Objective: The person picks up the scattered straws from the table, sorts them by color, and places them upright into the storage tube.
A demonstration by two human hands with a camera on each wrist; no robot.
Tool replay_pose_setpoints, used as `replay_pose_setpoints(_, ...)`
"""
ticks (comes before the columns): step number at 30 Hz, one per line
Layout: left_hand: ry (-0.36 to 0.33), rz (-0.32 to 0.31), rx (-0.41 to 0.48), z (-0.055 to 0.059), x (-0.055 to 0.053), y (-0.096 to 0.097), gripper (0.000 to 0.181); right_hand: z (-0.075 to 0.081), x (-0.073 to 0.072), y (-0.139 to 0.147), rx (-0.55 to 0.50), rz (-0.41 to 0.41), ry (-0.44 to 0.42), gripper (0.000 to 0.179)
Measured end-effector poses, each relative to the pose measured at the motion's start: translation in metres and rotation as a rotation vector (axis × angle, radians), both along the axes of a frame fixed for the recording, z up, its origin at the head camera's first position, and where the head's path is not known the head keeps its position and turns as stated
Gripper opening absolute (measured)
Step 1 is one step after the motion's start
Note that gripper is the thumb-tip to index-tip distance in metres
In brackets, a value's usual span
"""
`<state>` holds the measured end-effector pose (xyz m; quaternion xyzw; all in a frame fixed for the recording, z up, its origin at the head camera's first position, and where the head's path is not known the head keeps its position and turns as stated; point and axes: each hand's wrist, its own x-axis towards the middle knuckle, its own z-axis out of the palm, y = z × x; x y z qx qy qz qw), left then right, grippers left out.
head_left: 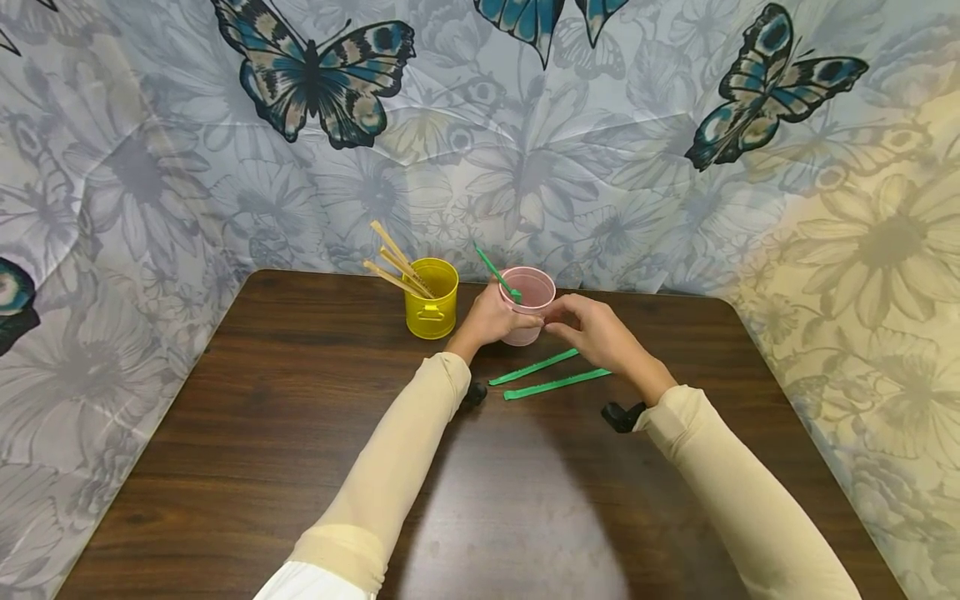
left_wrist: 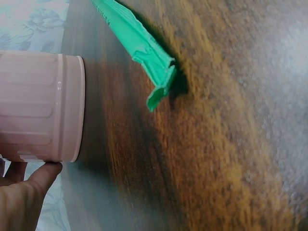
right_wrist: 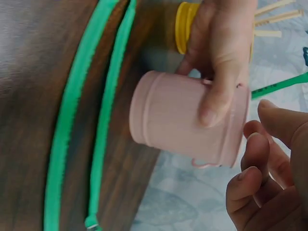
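My left hand grips a small pink metal bucket near the back of the table, thumb across its side in the right wrist view. One narrow green wrapped stick leans inside the bucket and pokes out over the rim. Close to the bucket's right side is my right hand, fingers loosely bent with nothing between them; in its wrist view the thumb and fingertips are beside the rim. In front of the bucket lie two more green wrapped sticks, roughly parallel; printing shows on one wrapper in the left wrist view.
Left of the pink bucket stands a yellow bucket with several pale wooden sticks leaning in it. The dark wooden table ends just behind both buckets, against a butterfly-printed cloth.
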<state>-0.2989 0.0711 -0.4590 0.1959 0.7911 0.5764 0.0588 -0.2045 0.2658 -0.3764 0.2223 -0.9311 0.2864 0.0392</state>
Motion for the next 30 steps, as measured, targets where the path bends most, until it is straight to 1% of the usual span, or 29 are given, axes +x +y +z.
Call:
replay_pose_setpoints(5,-0.014,0.004,-0.019,0.0,0.001,0.0,0.086,-0.017,0.01,0.007,0.017,0.015,0.004,0.019)
replay_pose_setpoints(10,-0.011,-0.008,-0.002,0.0,0.0,0.0,0.085,-0.034,0.015,0.008,0.06,0.037,-0.01,0.016)
replay_pose_setpoints(15,0.01,-0.004,0.009,-0.001,-0.001,0.002,0.086,-0.047,0.019,0.009,0.076,0.043,-0.068,0.016)
replay_pose_setpoints(19,0.015,0.008,0.004,-0.004,-0.002,0.003,0.089,-0.058,0.022,0.011,0.087,0.044,-0.101,0.016)
replay_pose_setpoints(23,0.004,0.014,0.0,-0.003,-0.002,0.003,0.092,-0.067,0.025,0.014,0.096,0.056,-0.1,0.017)
replay_pose_setpoints(27,-0.03,0.022,-0.012,-0.001,0.001,0.0,0.094,-0.074,0.025,0.015,0.097,0.075,-0.077,0.019)
replay_pose_setpoints(30,-0.036,0.022,-0.02,0.0,0.002,-0.001,0.094,-0.077,0.025,0.015,0.099,0.084,-0.066,0.021)
